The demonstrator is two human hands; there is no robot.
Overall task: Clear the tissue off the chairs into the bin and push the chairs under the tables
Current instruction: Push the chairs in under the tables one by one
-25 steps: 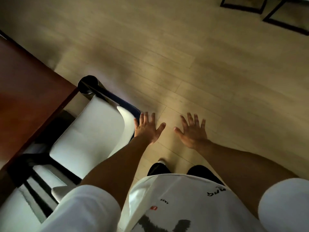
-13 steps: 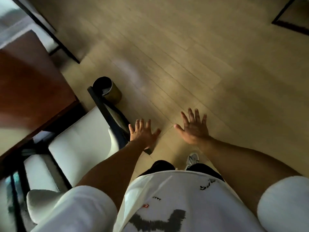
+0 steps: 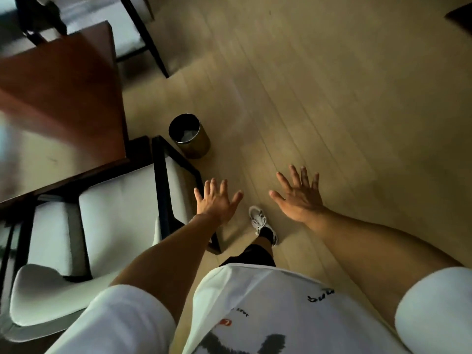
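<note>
Head view, looking steeply down. Both arms reach forward over a pale wood plank floor (image 3: 332,98).

Left hand (image 3: 217,200): fingers spread and straight, palm down, holding nothing. It hovers over the floor just beside the dark frame of the nearest chair (image 3: 120,213); contact with the frame cannot be told.

Right hand (image 3: 300,198): fingers likewise splayed wide, empty, apart from everything, over bare floor.

Nearest chair: white cushioned seat, black frame, its seat partly tucked under the edge of the reddish-brown counter (image 3: 58,103). A second white chair (image 3: 46,297) sits closer to the camera at lower left, its curved pale back showing, side by side with the first. A third chair (image 3: 132,34) stands at the far end of the counter, upper left, pale seat and black legs, blurred.

Bin (image 3: 190,135): small round cylinder, dark inside, brassy outer wall, upright on the floor just beyond the nearest chair's outer corner and near the counter's corner. Something pale and crumpled lies inside it, the tissue (image 3: 189,135) by the look, though the blur leaves it unsure. The visible chair seats show plain white cushion.

Below the hands: one white shoe (image 3: 260,221) on the floor between the arms, dark shorts, a white printed T-shirt (image 3: 268,315) with short white sleeves.
</note>
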